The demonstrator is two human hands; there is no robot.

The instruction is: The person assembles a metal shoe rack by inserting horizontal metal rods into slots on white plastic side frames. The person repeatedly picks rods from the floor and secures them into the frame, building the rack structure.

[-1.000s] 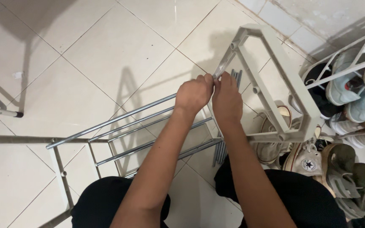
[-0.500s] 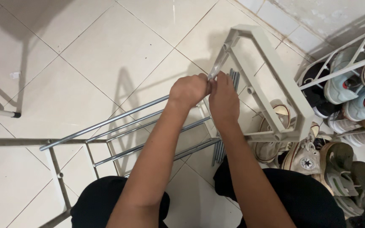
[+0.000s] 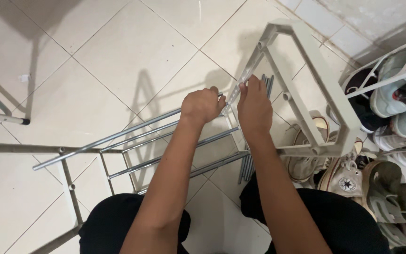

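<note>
Floor (image 3: 118, 51): pale tiles, grey grout lines.
Metal rods (image 3: 132, 141): several chrome tubes side by side, slanting up to the right, above the floor.
Left hand (image 3: 203, 106): fist closed around the upper end of the top rod.
Right hand (image 3: 253, 106): fingertips pinched on the edge of the plastic frame, just beside the left hand.
Plastic frame (image 3: 325, 84): beige, six-sided, open middle, tilted.
Shoes (image 3: 348, 176): heaped below the frame, more on a white rack (image 3: 386, 80) far right.

No packages, signs or screens show. The only label is a small round white patch with a dark star (image 3: 347, 184) on the side of a cream high-top sneaker (image 3: 341, 178), near right beside the shoe pile.
</note>
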